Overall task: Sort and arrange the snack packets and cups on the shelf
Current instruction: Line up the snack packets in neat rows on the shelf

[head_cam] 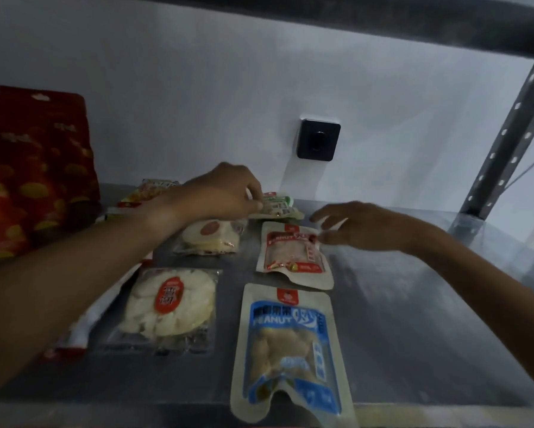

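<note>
At shelf's rear, left hand [225, 193] pinches light, crinkly green packets [278, 205] by their edge; right hand [352, 227] spread, holding nothing.

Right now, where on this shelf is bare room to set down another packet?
Bare metal lies right of the blue peanut packet and red peanut packet, out to the shelf post. The left side is crowded: red bags, two rice-cracker packets.
</note>
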